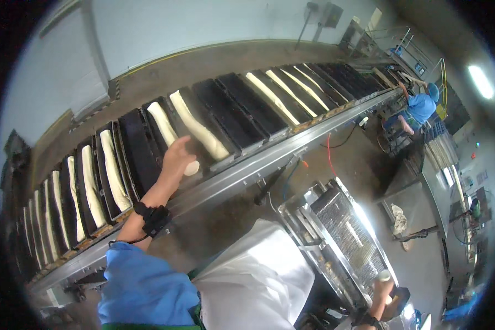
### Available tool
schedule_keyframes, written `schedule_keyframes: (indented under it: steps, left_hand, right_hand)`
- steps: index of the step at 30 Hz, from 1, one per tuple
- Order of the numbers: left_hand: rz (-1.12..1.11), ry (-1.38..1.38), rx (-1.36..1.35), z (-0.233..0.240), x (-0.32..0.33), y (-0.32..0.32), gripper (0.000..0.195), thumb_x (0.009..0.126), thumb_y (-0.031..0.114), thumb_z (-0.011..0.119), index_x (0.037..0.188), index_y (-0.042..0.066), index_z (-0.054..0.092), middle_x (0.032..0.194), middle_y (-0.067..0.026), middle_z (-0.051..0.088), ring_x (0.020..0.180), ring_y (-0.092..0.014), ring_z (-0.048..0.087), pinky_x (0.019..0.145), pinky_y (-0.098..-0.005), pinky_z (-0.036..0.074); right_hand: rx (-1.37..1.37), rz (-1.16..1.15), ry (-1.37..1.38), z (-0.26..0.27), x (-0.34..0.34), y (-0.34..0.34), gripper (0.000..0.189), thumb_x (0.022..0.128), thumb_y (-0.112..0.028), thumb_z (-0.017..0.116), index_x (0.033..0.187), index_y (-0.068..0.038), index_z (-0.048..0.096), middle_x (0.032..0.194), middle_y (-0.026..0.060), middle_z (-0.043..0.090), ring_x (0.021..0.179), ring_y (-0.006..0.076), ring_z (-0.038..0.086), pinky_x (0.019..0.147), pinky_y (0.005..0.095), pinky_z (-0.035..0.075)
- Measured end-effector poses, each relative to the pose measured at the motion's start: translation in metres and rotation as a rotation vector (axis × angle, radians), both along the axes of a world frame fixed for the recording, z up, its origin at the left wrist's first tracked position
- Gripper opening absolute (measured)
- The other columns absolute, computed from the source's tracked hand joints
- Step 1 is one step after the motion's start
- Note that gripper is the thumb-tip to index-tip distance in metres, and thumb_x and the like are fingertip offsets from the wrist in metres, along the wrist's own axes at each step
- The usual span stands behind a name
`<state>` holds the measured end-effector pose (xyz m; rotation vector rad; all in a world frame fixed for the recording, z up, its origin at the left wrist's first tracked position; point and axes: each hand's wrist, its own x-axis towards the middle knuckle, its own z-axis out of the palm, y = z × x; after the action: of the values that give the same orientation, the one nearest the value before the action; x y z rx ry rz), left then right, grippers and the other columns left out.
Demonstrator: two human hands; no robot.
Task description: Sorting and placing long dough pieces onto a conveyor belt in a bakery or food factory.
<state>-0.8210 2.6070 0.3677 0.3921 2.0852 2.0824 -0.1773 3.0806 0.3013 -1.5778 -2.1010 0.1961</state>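
Note:
My left hand [176, 159] is over the lower part of a long pale dough strip [161, 119] in a dark baking pan. Its visible fingers are apart, and the strip's near end shows beside them. Another dough strip [199, 131] lies to the right of this hand. At the lower right, my right hand [383, 291] is closed around a pale piece, apparently dough [383, 275], beside a metal mesh conveyor [346, 231]. Parts of the piece show on both sides of the fingers. Long dark pans, some with dough strips [114, 171], stand side by side to the left and right.
A metal rail [247, 165] borders the row of pans. A co-worker in blue [421, 108] is at its far right end. Metal tables [435, 198] and a cloth [398, 219] are at the right. A red hose [330, 156] hangs near the mesh conveyor.

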Motion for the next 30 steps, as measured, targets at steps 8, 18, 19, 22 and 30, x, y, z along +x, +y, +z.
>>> schedule_keyframes:
  steps: [8,18,19,22,30]
  left_hand:
    - [0.197,0.623,-0.611,-0.026,0.005,0.015,0.056,0.072,0.008,0.069,0.126,0.005,0.054,0.142,-0.0247,0.042,0.133,-0.04,0.037,0.113,-0.0439,0.028]
    - [0.202,0.539,-0.796,-0.013,0.017,0.013,0.058,0.077,0.015,0.064,0.133,0.007,0.049,0.146,-0.0235,0.035,0.137,-0.045,0.027,0.113,-0.0536,0.023]
    - [0.206,0.57,-0.777,-0.014,0.016,0.013,0.058,0.077,0.014,0.066,0.132,0.006,0.049,0.145,-0.0244,0.036,0.136,-0.043,0.03,0.113,-0.0493,0.025]
    - [0.204,0.566,-0.742,-0.012,0.016,0.013,0.058,0.077,0.012,0.068,0.132,0.006,0.049,0.145,-0.0253,0.035,0.136,-0.042,0.031,0.114,-0.045,0.026]
    - [0.119,0.544,-0.706,-0.017,0.001,0.018,0.065,0.074,0.017,0.065,0.134,0.0,0.046,0.146,-0.0326,0.029,0.136,-0.046,0.028,0.113,-0.0473,0.024]
  right_hand:
    - [-0.454,0.814,1.068,0.253,-0.181,-0.052,0.058,0.087,-0.026,0.07,0.133,0.001,0.045,0.12,0.0133,0.058,0.109,0.0256,0.059,0.091,0.0367,0.052]
    - [-0.444,1.134,1.015,0.272,-0.314,-0.134,0.105,0.074,-0.036,0.082,0.153,-0.011,0.018,0.153,0.0246,0.027,0.141,0.0361,0.029,0.111,0.0433,0.034]
    - [-0.44,1.035,0.956,0.251,-0.301,-0.119,0.103,0.076,-0.038,0.081,0.153,-0.012,0.019,0.154,0.0212,0.026,0.142,0.0361,0.027,0.112,0.044,0.03]
    - [-0.212,0.696,0.488,0.153,-0.23,-0.062,0.075,0.087,-0.009,0.064,0.151,-0.009,0.026,0.155,0.0144,0.029,0.143,0.0269,0.028,0.116,0.0391,0.025]
    - [-0.029,-0.465,-0.462,-0.089,0.056,-0.062,0.06,0.098,-0.029,0.047,0.146,0.001,0.03,0.15,0.0284,0.028,0.141,0.0417,0.025,0.117,0.0472,0.021]
